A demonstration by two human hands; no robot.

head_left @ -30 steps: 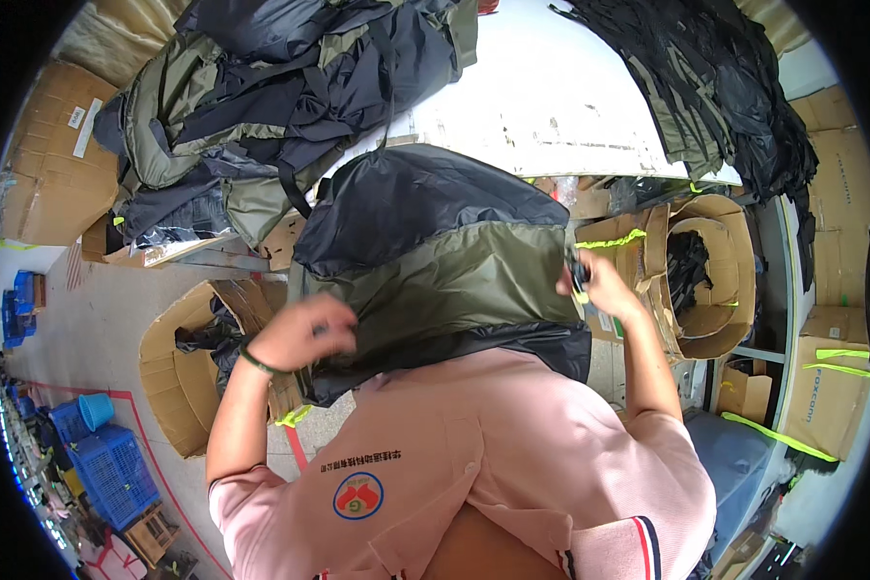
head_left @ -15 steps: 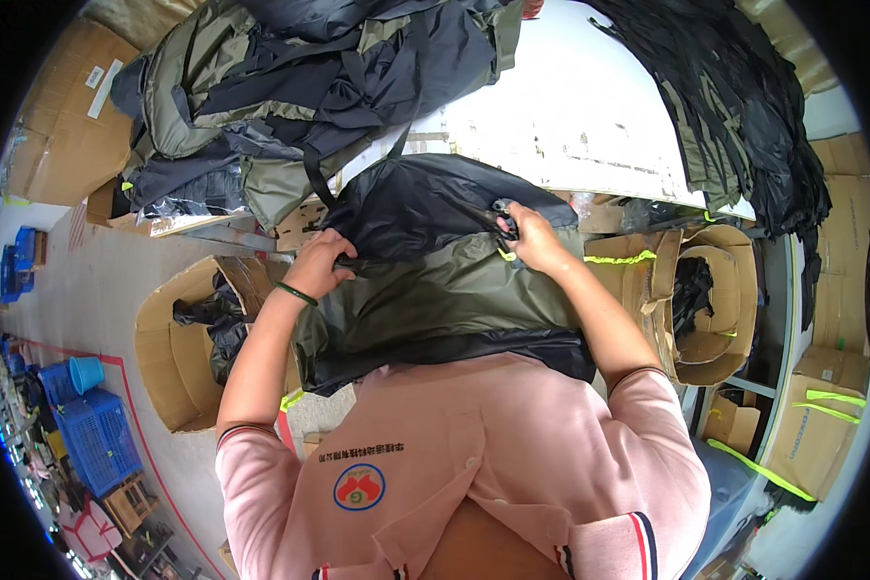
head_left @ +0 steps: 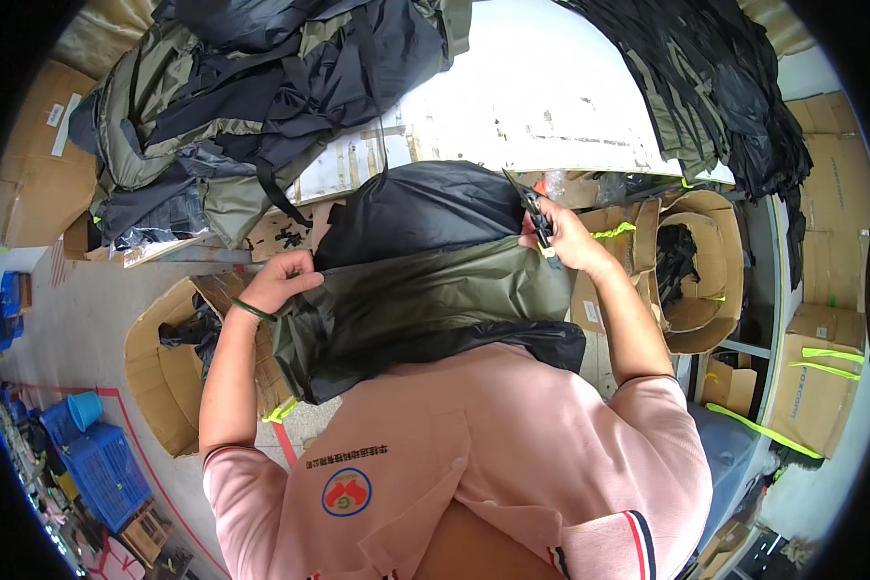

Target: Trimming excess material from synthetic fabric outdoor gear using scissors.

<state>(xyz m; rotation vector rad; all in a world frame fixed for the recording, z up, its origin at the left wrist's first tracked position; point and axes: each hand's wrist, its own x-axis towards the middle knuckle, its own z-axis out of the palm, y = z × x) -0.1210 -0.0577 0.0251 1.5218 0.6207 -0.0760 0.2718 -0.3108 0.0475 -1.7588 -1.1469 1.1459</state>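
Note:
A black and olive-green fabric bag piece [head_left: 435, 275] lies across my front, its black part toward the table and the olive band nearer my body. My left hand [head_left: 278, 280] is closed on its left side, pinching the fabric by the seam where black meets olive. At the right end of that seam, my right hand [head_left: 570, 237] grips a pair of small black snips [head_left: 539, 220], pointed tip up and leftward. The fingers of this hand also rest against the fabric edge; whether they grip it too, I cannot tell.
A white table [head_left: 541, 87] bears a heap of black and olive bags [head_left: 251, 106] at left and a dark fabric pile [head_left: 705, 87] at right. Open cardboard boxes stand below, one left [head_left: 155, 377], one right [head_left: 725, 319]. Blue crates [head_left: 101, 464] sit on the far-left floor.
Both hands have moved apart, drawing the seam straighter between them. My left hand went left and slightly nearer; my right hand went right, and the snips now show more clearly.

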